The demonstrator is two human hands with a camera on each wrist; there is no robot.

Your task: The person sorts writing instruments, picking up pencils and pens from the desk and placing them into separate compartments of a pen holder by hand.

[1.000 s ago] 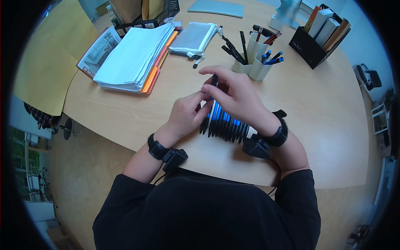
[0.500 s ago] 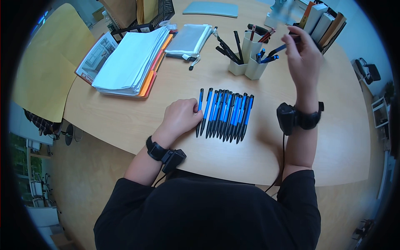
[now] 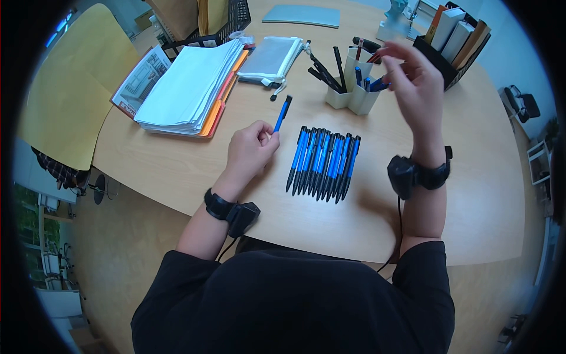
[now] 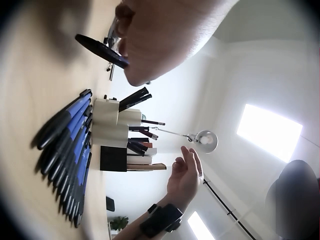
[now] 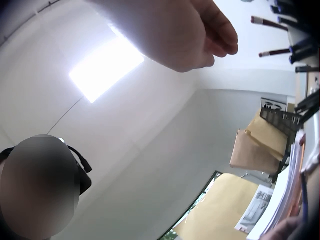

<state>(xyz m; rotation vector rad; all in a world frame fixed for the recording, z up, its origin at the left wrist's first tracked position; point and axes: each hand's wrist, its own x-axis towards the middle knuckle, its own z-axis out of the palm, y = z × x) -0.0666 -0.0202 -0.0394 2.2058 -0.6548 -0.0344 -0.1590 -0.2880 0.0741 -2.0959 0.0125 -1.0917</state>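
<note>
My left hand [image 3: 250, 147] pinches a blue ballpoint pen [image 3: 283, 113] with black ends, held left of a row of similar blue pens [image 3: 323, 162] lying side by side on the table. In the left wrist view that pen [image 4: 102, 51] sticks out from the fingers, dark against the tabletop. My right hand [image 3: 420, 94] is raised beside the pen holder [image 3: 362, 103], its fingers loosely bent toward the blue pens standing in the front cup. Nothing shows between the fingers of the right hand [image 5: 175, 35] in its own wrist view.
A stack of papers [image 3: 188, 82] with orange and red dividers lies at the left, beside a zip pouch [image 3: 271, 58]. Black pens [image 3: 324, 78] stand in another cup of the holder. A black file box [image 3: 436, 59] with books stands at the back right.
My right hand moved from the row to the pen holder carrying a blue pen, then let it go in the front cup. My left hand picked up a pen from the row's left end.
</note>
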